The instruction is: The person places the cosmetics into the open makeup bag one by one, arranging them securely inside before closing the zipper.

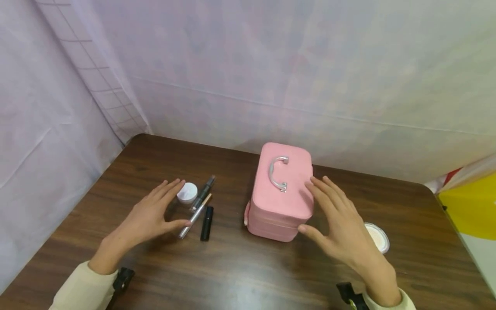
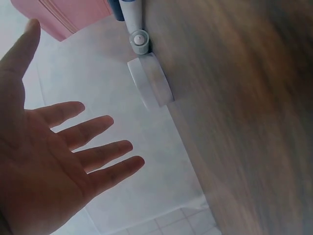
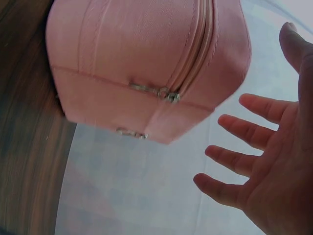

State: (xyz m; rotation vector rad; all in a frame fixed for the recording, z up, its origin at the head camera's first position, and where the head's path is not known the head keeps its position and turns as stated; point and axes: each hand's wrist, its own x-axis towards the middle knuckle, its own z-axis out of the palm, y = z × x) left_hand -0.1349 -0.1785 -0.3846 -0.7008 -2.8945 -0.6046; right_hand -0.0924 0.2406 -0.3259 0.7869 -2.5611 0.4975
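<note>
A pink zippered case [image 1: 284,183] with a silver handle [image 1: 272,170] stands on the table. My right hand [image 1: 345,228] hovers at its right side, fingers spread and holding nothing; the right wrist view shows a gap between the fingers and the case, whose zipper pulls [image 3: 156,91] face the hand. On the left, my left hand [image 1: 147,215] is spread above the table with nothing in it. Nearest to it are a round white-lidded jar [image 1: 187,192], a dark grey pen-like tube [image 1: 204,192], a silver stick with a gold end [image 1: 192,221] and a short black tube [image 1: 207,224].
A round compact-like item [image 1: 377,238] with a pale top lies right of the case, partly behind my right wrist. The brown wooden table [image 1: 240,267] meets white cloth [image 1: 232,77] at the back and left. Something yellow [image 1: 470,206] stands beyond the right edge.
</note>
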